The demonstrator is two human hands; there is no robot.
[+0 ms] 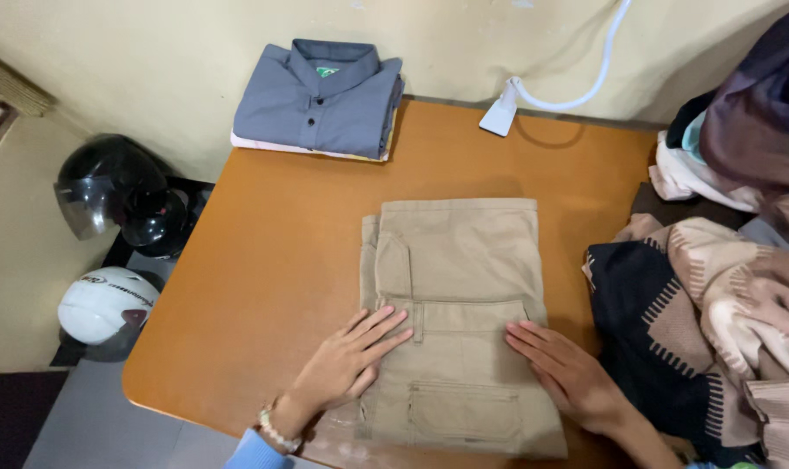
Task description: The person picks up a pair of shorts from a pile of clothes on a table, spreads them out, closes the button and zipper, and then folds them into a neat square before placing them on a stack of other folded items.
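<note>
A folded pair of beige cargo trousers lies on the orange-brown table, its pocket flap toward me. My left hand rests flat with fingers spread on the trousers' lower left edge. My right hand lies flat, palm down, on the lower right part of the same garment. Neither hand grips anything.
A folded grey-blue shirt sits on a small stack at the table's far left. A white plug and cable lie at the far edge. Heaped patterned clothes fill the right side. A black helmet and a white helmet sit left of the table.
</note>
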